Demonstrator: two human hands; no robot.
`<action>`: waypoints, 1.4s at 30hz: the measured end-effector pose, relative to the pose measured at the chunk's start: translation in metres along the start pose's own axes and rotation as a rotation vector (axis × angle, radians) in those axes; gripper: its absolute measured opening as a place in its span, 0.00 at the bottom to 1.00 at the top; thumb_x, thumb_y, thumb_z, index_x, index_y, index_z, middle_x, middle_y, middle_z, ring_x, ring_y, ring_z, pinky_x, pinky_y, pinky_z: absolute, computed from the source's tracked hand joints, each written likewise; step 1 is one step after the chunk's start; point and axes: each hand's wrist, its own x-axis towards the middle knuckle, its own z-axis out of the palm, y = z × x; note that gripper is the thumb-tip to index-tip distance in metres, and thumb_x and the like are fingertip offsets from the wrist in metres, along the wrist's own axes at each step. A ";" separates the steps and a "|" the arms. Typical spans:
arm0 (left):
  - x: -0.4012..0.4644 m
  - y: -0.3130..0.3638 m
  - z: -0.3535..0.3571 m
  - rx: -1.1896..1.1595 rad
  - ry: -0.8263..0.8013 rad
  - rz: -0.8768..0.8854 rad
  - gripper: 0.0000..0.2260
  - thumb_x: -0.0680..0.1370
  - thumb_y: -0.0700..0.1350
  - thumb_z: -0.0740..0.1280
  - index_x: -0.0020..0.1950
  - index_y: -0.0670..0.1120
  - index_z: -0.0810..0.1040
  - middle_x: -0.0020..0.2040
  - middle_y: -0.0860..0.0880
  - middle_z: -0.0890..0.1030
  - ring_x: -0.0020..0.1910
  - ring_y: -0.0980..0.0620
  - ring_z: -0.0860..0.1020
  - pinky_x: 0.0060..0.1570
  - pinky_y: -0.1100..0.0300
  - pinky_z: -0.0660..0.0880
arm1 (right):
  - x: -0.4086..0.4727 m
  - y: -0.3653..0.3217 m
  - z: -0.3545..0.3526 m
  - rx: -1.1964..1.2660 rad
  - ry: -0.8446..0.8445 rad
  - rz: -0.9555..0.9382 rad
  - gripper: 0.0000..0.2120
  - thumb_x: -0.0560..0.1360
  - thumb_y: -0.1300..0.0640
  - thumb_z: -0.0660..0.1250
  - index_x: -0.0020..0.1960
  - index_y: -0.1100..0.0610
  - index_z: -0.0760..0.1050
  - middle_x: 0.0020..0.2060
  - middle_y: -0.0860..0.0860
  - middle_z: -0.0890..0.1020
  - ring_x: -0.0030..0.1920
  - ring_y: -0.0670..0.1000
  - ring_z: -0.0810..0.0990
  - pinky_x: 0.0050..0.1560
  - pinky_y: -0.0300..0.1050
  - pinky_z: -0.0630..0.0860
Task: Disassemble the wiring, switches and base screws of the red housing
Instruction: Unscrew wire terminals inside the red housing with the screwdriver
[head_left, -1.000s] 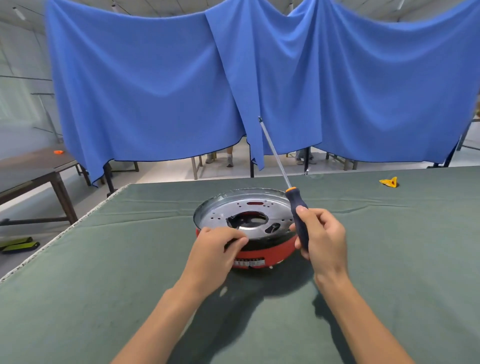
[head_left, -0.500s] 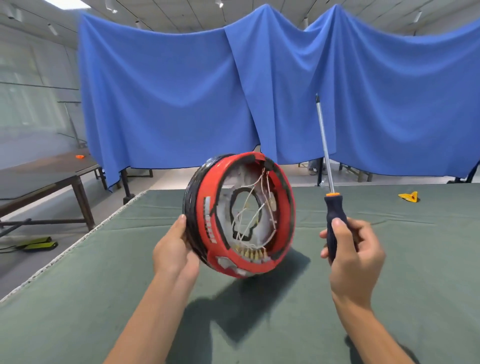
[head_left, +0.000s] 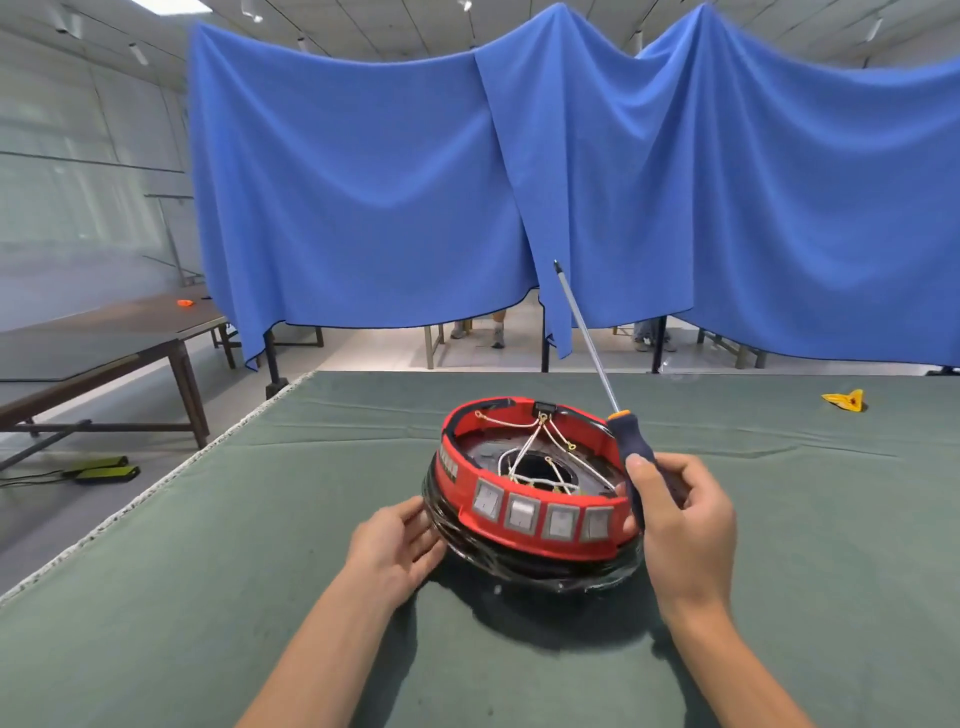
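Red housing is sitting upside down on the green counter, wiring and switches facing up, between both hands. Left hand is touching its left rim, fingers relaxed. Right hand is gripping the screwdriver, shaft pointing up and away, so the tip needs swinging down-left. Half a second ago the housing was held tilted on edge; now it is lying flat.

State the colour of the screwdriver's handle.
Dark blue with an orange collar, on the screwdriver; head view.

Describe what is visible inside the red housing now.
Inside the red housing: white wires fanning from a rear terminal across a dark central opening. Switch backs and base screws are hidden.
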 end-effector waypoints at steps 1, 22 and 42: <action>0.002 0.001 -0.002 0.136 0.034 0.074 0.10 0.80 0.40 0.59 0.40 0.44 0.74 0.32 0.48 0.76 0.30 0.52 0.72 0.26 0.63 0.73 | 0.000 0.001 0.000 -0.004 -0.006 0.007 0.06 0.75 0.59 0.69 0.40 0.57 0.75 0.26 0.51 0.77 0.22 0.45 0.72 0.26 0.38 0.70; -0.020 -0.043 0.037 1.059 0.210 0.705 0.30 0.75 0.60 0.61 0.73 0.51 0.59 0.73 0.50 0.58 0.71 0.48 0.57 0.67 0.49 0.61 | -0.003 -0.015 0.003 0.263 -0.477 0.060 0.22 0.72 0.58 0.52 0.59 0.51 0.78 0.55 0.55 0.83 0.56 0.57 0.81 0.54 0.59 0.78; -0.050 0.012 0.005 1.296 0.117 0.474 0.27 0.71 0.56 0.70 0.63 0.44 0.68 0.60 0.46 0.76 0.57 0.47 0.74 0.59 0.53 0.71 | -0.008 -0.020 0.004 -0.056 0.007 -0.248 0.08 0.69 0.53 0.69 0.43 0.45 0.71 0.30 0.43 0.81 0.31 0.36 0.81 0.34 0.24 0.69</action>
